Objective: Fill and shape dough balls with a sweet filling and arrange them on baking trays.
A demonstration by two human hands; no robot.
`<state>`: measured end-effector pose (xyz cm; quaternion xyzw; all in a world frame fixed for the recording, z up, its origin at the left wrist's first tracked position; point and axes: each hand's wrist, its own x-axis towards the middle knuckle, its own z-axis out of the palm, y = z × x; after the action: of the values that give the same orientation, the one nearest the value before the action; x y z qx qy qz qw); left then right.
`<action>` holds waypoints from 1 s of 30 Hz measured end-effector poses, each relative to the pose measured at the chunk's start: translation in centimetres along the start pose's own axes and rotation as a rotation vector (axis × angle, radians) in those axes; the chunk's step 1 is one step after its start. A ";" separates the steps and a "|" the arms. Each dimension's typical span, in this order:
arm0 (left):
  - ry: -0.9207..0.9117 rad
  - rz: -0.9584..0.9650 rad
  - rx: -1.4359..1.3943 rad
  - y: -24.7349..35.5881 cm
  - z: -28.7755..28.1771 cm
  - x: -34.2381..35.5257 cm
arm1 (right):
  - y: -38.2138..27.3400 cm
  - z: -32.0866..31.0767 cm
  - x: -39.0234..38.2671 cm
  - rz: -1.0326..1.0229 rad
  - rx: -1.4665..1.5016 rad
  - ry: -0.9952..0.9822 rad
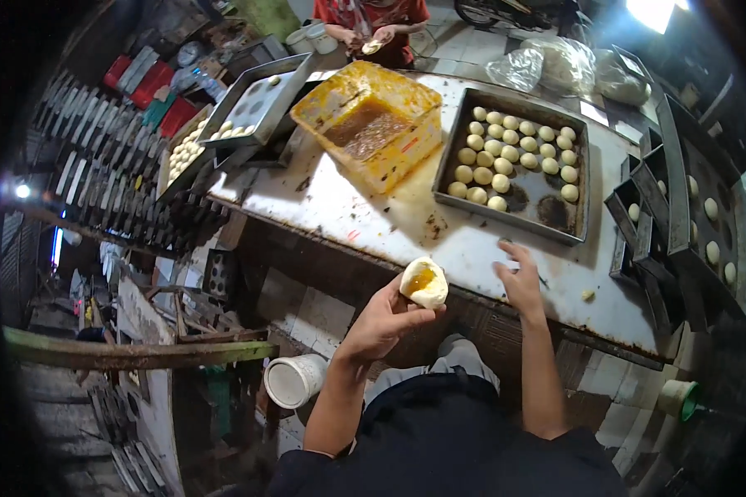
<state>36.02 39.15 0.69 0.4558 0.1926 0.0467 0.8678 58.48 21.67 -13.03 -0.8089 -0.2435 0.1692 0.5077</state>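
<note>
In my left hand [387, 321] rests a piece of pale dough [433, 296], cupped open, with a glossy yellow-orange filling in its hollow. My right hand [518, 277] is off to the right over the table edge, fingers apart, with nothing visible in it. Ahead of that hand lies a dark metal tray [587, 178] with rows of round dough balls [503, 166] and bare dark spots near its front right. Left of the tray, a yellow plastic tub [423, 153], smeared with residue, contains a wet orange-brown mass [369, 128].
Across the white table [307, 217], a person in red [381, 12] holds a dough piece. More trays with dough balls stand at the right [709, 224] and far left [249, 108]. A small dough scrap [588, 295] lies near the front edge. A white bucket [294, 381] stands below left.
</note>
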 end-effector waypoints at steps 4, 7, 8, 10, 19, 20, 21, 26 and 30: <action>-0.002 0.111 0.241 0.7 0.8 -7.0 | -13.9 2.0 -7.0 -0.084 0.854 -0.739; 0.160 0.237 0.380 0.1 0.9 -13.5 | -17.3 5.8 -12.1 -0.124 0.990 -0.770; 0.221 0.305 0.453 -0.1 0.5 -15.9 | -18.2 6.8 -14.0 -0.190 0.930 -0.735; 0.286 0.333 0.361 -0.7 0.1 -20.6 | -20.1 8.3 -18.1 -0.352 0.750 -0.637; 0.626 0.573 -0.241 -11.4 -3.7 -32.0 | -22.9 14.9 -32.9 0.018 0.554 -0.807; 0.603 0.661 -0.169 -12.3 -3.8 -33.0 | -22.7 15.0 -33.3 0.031 0.549 -0.823; 0.579 0.748 -0.093 -13.1 -3.9 -34.0 | -21.9 15.1 -33.6 0.043 0.548 -0.837; 0.729 0.764 0.312 -14.2 -3.6 -37.4 | -21.2 15.1 -35.8 -0.079 0.445 -0.851; 0.734 0.673 0.112 -15.9 -1.3 -35.9 | -21.4 11.7 -38.0 -0.313 0.452 -0.730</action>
<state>0.94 21.70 -2.34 0.4921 0.3298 0.4707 0.6539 16.27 16.65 2.27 -0.5186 -0.4827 0.4133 0.5720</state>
